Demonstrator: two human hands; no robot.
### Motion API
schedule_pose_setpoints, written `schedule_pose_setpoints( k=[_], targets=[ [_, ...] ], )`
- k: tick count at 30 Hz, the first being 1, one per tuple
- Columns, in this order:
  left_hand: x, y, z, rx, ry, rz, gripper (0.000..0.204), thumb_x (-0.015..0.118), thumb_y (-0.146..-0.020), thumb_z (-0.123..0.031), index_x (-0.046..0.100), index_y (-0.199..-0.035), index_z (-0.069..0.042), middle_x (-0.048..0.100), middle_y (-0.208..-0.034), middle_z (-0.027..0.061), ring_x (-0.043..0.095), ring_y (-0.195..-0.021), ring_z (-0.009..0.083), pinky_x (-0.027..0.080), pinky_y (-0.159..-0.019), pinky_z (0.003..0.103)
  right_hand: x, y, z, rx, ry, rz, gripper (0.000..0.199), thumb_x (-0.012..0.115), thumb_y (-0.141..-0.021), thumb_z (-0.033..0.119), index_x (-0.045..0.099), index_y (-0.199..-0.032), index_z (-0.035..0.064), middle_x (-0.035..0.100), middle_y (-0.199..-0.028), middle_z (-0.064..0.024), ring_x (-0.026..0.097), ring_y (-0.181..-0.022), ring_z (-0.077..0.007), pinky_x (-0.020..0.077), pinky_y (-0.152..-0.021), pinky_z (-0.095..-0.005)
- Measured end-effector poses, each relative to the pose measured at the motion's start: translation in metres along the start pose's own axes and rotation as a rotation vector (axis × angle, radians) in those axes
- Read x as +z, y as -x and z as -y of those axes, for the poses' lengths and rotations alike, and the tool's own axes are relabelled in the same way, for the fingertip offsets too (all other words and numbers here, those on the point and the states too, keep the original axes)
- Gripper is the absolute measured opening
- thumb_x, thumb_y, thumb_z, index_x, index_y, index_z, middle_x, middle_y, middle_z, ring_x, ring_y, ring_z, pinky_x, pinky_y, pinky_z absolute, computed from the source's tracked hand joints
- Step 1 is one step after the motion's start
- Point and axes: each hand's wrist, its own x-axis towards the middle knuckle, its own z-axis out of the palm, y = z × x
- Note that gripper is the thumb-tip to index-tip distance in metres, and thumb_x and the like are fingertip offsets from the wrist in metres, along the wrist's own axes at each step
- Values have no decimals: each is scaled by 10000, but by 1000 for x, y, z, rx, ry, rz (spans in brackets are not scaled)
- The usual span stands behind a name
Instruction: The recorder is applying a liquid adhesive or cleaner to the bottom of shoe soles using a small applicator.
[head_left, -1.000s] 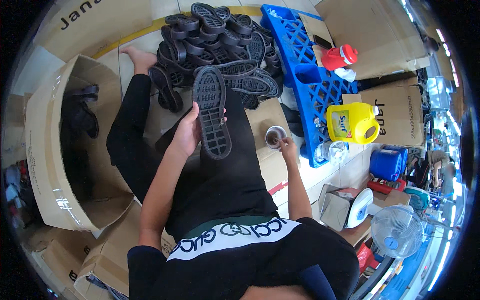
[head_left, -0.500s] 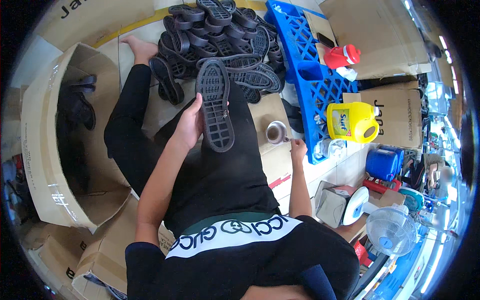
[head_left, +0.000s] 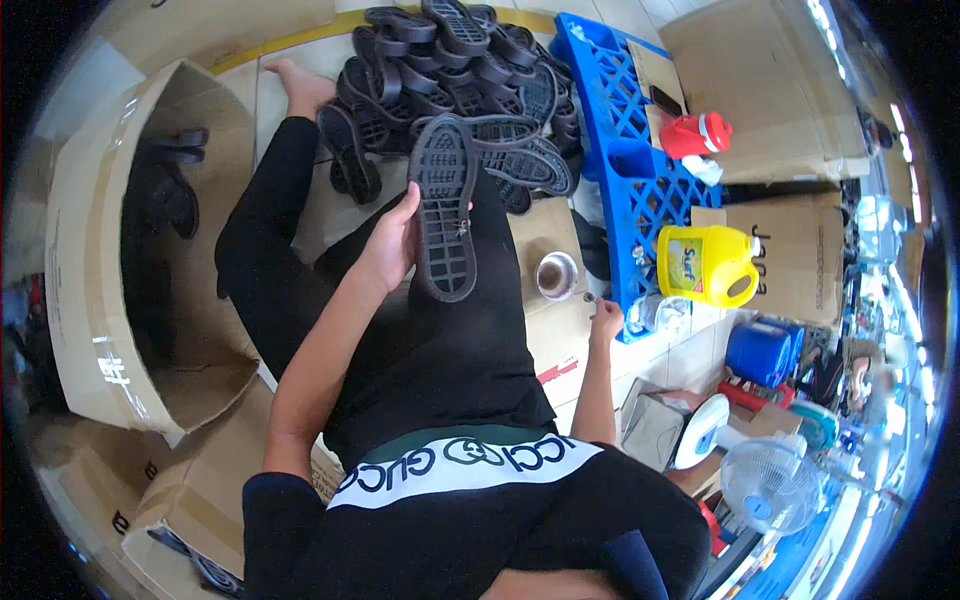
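My left hand point(head_left: 392, 238) grips a black sole point(head_left: 446, 208) tread-up while my right hand point(head_left: 605, 318) pinches something small at the glue tin's point(head_left: 556, 275) four o'clock — I judge gluing comes next, needing a steady dip.

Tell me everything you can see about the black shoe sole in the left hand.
The black rubber-looking shoe sole is long and narrow, its gridded tread facing the camera, toe pointing away. The left hand holds its left edge, lifting it above the person's lap. Behind it lies a pile of similar black soles on the floor.

The right hand point(head_left: 604, 320) has drawn back from the small tin point(head_left: 556, 275). The left hand point(head_left: 393, 243) has tipped the black sole point(head_left: 445, 205) more upright
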Motion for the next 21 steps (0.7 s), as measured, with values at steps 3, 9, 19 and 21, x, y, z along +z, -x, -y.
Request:
schedule_pose_setpoints(
  k=[3,9,19,21],
  targets=[
    [3,-4,0,15,72,102,699,237,-1005,-574,395,-1437,-48,561,-1338,157,578,-1179,286,441,-1031,434,6,-13,33,471,-689,257,205,651,-886,187,663,-924,-14,689,-816,-92,619,-609,-150,457,-505,-275],
    [-2,-1,-4,47,95,227,734,212,-991,-605,359,-1459,-59,522,-1380,160,543,-1223,299,415,-1048,444,5,33,255,372,-1170,865,199,554,-968,218,606,-1012,31,692,-975,-104,647,-721,-145,494,-606,-232],
    [9,10,-1,145,38,197,673,182,-1017,-553,429,-1386,-48,581,-1281,124,582,-1167,245,442,-1031,406,44,85,419,-179,-1028,967,200,516,-1005,179,580,-1012,-11,681,-918,-150,676,-721,-197,536,-637,-281],
    [9,12,-3,151,29,209,668,188,-1017,-551,428,-1385,-48,581,-1277,123,581,-1166,244,443,-1031,405,49,88,426,-151,-1024,955,197,522,-1000,175,583,-1004,-13,679,-906,-149,676,-711,-200,538,-635,-285]
  ],
)
